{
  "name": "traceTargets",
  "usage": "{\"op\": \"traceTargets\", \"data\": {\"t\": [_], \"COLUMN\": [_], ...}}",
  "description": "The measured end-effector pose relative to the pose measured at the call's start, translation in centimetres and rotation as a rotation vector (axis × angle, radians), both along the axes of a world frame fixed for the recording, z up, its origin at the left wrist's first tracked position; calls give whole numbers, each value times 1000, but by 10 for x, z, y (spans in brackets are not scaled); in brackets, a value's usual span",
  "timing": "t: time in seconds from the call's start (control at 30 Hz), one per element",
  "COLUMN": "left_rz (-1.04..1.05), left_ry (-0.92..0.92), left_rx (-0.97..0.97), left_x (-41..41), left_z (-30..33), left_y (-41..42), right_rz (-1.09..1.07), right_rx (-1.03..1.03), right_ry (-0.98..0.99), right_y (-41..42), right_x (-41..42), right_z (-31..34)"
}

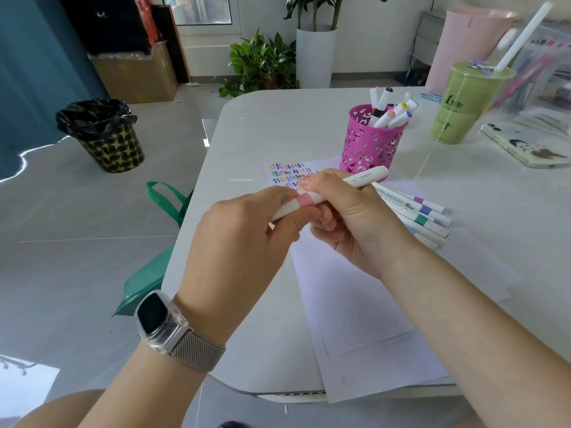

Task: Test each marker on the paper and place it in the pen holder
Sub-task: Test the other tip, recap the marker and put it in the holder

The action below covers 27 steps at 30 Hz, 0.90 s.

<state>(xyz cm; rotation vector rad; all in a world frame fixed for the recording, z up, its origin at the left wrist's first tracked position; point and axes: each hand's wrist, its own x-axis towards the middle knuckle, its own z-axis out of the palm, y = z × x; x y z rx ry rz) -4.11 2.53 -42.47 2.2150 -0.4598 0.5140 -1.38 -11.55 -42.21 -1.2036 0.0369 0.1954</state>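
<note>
Both hands hold one white marker with a pink band (pixel 306 199) above the paper. My left hand (pixel 247 236) grips its left cap end, and my right hand (pixel 346 217) grips the barrel, whose far end sticks out up and to the right. The white paper (pixel 355 291) lies on the table, with rows of coloured squiggles (pixel 287 174) at its far end. A magenta cut-out pen holder (pixel 369 143) stands beyond the paper with several markers in it. Several more markers (pixel 423 214) lie on the paper to the right of my hands.
A green drink cup with a straw (pixel 463 103) and a phone (pixel 525 146) sit at the right of the white table (pixel 278 118). A pink bin (pixel 463 47) stands behind. On the floor left are a black-lined waste bin (pixel 102 134) and a green bag (pixel 154 257).
</note>
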Motion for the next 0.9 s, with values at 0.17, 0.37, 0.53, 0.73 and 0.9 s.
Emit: {"op": "traceTargets", "data": {"t": [0.17,0.37,0.53,0.73,0.9], "left_rz": [29,14,121,134,163], "left_ry": [113,429,813,954,884], "left_rx": [-123,-496,-1129,-1249,-1311], "left_x": [3,4,14,12,16], "left_z": [-1,11,11,7,7], "left_y": [-4,-12,-1,-13,-12], "right_rz": [-76,-119,-41,-11,-22], "right_rx": [18,121,-94,-134,-67], "right_ry": [-18,91,11,-14,25], "right_y": [4,2,10,31,36], "right_x": [0,2,-1,-15,-19], "right_z": [-2,-4,-6,-22,-22]}}
